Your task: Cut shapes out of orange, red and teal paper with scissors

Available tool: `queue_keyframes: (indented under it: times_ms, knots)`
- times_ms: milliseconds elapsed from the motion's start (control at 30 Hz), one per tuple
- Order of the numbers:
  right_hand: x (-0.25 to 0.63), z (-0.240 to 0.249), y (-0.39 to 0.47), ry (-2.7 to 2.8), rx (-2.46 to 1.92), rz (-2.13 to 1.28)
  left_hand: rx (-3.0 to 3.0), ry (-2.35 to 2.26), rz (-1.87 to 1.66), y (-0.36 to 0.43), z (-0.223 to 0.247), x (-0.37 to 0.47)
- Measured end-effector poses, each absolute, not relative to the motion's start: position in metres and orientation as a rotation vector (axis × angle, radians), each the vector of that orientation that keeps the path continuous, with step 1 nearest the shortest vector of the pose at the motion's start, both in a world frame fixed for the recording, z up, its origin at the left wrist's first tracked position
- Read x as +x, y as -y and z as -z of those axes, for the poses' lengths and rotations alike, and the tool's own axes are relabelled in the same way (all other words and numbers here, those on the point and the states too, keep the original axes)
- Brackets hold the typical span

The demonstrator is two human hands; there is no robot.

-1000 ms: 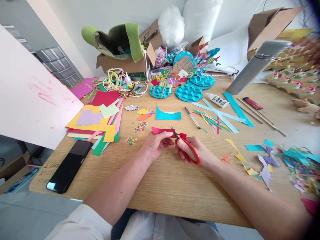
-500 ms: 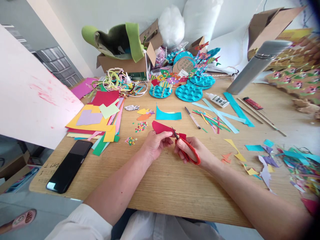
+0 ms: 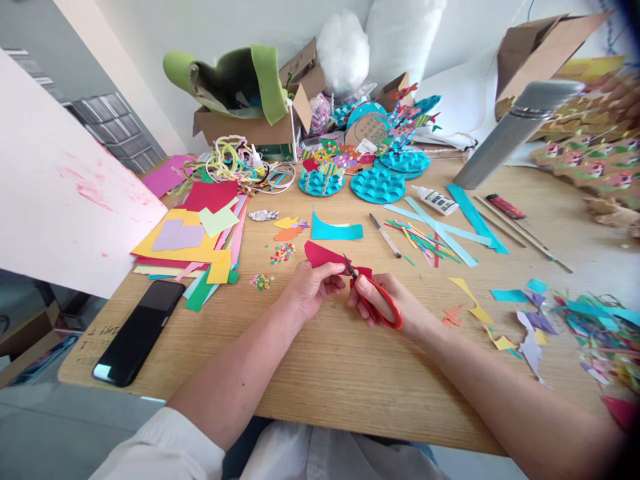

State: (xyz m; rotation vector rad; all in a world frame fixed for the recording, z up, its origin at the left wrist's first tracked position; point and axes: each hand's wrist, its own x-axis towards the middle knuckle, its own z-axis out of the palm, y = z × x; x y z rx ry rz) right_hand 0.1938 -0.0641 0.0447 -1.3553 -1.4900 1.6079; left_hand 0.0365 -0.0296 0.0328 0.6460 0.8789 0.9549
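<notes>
Between the fingers of my left hand (image 3: 320,287) is a piece of red paper (image 3: 325,255), held over the middle of the table. My right hand (image 3: 377,297) grips red-handled scissors (image 3: 393,310), whose blades lie at the red paper near my left fingertips. Part of the red paper shows on the far side of the blades. Beyond my hands lies a blue paper piece (image 3: 337,231), with a pen (image 3: 385,236) to its right. Small orange and yellow paper cutouts (image 3: 287,233) lie to its left, above some tiny colored bits (image 3: 283,253).
A phone (image 3: 139,332) and stacked colored paper (image 3: 167,250) are at the left. Blue round pieces (image 3: 377,185), a glue bottle (image 3: 436,200) and a grey flask (image 3: 515,133) stand or lie farther back. Paper scraps (image 3: 530,343) cover the right side.
The foot in a pink slipper at the lower left has gone out of view. My hands, the paper and the scissors have barely moved.
</notes>
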Motion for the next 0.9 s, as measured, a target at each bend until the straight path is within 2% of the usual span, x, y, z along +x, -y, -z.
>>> queue_keyframes:
  times_ms: [900]
  knots:
    - [0.1949, -0.0437, 0.064, 1.5, -1.338, -1.631, 0.63, -0.871, -0.951, 0.0284, -0.0327, 0.0355]
